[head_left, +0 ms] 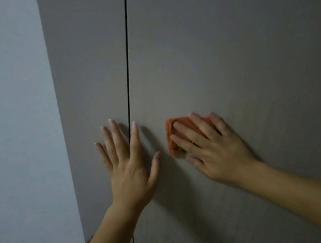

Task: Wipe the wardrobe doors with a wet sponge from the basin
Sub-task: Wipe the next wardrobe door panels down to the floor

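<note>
One sponge (171, 140) pressed on door (228, 53) by right hand (215, 151).

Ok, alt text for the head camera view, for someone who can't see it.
The right hand presses an orange sponge against a grey wardrobe door. The left hand lies flat, fingers spread, across the dark gap between the doors.

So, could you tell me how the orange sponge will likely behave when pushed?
Probably soft: the sponge looks flattened under the flat right hand. Likely light: that hand alone pins it against the upright door. It should glide, the door looking smooth.
</note>
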### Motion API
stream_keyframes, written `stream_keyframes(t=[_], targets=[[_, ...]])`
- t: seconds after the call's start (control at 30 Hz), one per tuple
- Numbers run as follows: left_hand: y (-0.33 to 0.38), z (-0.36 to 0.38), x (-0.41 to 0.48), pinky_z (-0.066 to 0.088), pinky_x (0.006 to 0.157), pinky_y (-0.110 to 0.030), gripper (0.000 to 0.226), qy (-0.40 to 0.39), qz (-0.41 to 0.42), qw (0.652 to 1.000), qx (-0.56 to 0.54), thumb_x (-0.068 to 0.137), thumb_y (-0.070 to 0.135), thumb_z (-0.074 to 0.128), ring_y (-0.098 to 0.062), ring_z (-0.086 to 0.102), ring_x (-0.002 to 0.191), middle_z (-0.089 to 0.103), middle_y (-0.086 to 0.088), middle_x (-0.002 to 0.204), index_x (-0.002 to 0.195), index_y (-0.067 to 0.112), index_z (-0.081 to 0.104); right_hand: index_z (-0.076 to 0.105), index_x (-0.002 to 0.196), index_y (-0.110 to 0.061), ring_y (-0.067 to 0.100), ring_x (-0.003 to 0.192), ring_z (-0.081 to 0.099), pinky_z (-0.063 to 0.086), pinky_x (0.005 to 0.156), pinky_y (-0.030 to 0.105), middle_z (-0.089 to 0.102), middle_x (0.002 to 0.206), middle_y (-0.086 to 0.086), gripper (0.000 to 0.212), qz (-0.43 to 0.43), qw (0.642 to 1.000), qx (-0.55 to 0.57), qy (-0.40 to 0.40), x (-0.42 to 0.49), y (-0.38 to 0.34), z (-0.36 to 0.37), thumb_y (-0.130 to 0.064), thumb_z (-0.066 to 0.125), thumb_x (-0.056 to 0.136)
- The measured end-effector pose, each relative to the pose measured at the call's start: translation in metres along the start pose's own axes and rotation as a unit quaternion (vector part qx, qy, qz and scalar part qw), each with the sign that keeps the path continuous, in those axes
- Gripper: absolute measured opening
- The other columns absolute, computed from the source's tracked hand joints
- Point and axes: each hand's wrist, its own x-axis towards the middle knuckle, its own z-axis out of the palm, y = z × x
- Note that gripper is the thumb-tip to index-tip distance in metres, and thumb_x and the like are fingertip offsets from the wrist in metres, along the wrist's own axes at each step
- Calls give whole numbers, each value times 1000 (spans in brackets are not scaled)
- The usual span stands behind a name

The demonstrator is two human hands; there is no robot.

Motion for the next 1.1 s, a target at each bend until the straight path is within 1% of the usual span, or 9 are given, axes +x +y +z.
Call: stream_keyframes(t=[0.07,0.23,0.3,0.4,0.5,0.7,0.83,0.97,1.1], targets=[[7,3,2,-3,121,-69,86,-21,16,999,25,96,64,40,-42,-15,155,-15,-20,168,164,21,7,24,161,-24,37,153,20,9,124,54,17,169,4,68,14,1000,8,19,2,20,-3,-45,47,101],[7,9,3,0,120,-71,97,-21,-3,998,59,90,73,44,-42,-12,155,-13,-20,169,164,22,8,17,163,-20,42,155,10,4,123,60,12,171,9,75,177,984,18,31,27,85,-21,-50,41,99],[13,9,3,-3,120,-71,99,-16,-11,999,45,88,74,44,-41,-14,155,-14,-19,169,164,22,6,15,163,-19,42,154,8,0,123,59,9,171,9,79,158,987,17,27,9,70,-15,-50,43,96],[27,14,2,-4,120,-71,103,-6,-41,999,26,88,73,46,-39,-17,155,-16,-19,168,164,20,2,18,162,-21,40,154,11,1,124,57,8,171,7,78,58,998,5,1,-42,28,6,-48,49,97],[44,20,-3,-1,120,-71,104,-6,-64,998,15,90,70,47,-39,-17,155,-17,-22,167,163,13,-1,21,163,-22,37,153,15,5,124,54,11,171,4,73,21,1000,-7,2,-60,36,11,-47,47,100],[84,33,0,-3,121,-68,97,-26,12,999,25,93,65,48,-42,-15,155,-17,-20,168,163,18,0,10,163,-20,43,154,11,1,124,59,2,171,6,74,194,979,24,50,-38,104,-4,-47,39,101],[90,37,2,-6,120,-70,100,-22,-15,1000,3,91,66,50,-38,-19,155,-22,-15,168,163,22,-5,13,163,-21,40,154,9,0,124,57,7,171,5,77,105,994,19,16,-90,68,16,-46,44,97],[100,37,1,-4,120,-70,101,-8,-18,1000,6,91,60,56,-38,-16,155,-18,-18,168,163,15,1,15,163,-23,36,153,15,5,125,54,12,170,1,74,48,999,15,2,-120,68,22,-45,45,98],[122,42,5,-3,120,-70,93,-23,42,999,18,93,55,54,-40,-15,155,-14,-20,168,163,16,7,15,163,-23,39,153,14,2,124,55,8,170,2,71,183,981,39,56,-94,120,9,-44,40,100]])
